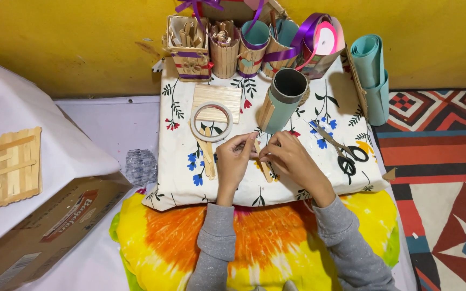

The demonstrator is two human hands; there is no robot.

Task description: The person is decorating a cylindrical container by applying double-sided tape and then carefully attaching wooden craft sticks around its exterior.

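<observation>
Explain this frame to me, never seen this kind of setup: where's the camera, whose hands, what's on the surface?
There is no machine here. One camera sits on a person's head and looks down, so the two grey-sleeved arms coming in from the bottom edge are that person's own.

The left hand and right hand meet over a flowered cushion and pinch a flat wooden craft stick between their fingertips.

On the cushion lie a roll of tape on a panel of joined sticks, a few loose sticks, a teal-covered tube lying tilted, and black-handled scissors.

Along the yellow wall stand stick-built holders with purple ribbon, and rolled teal paper. At the left are another stick panel and a cardboard box.
</observation>
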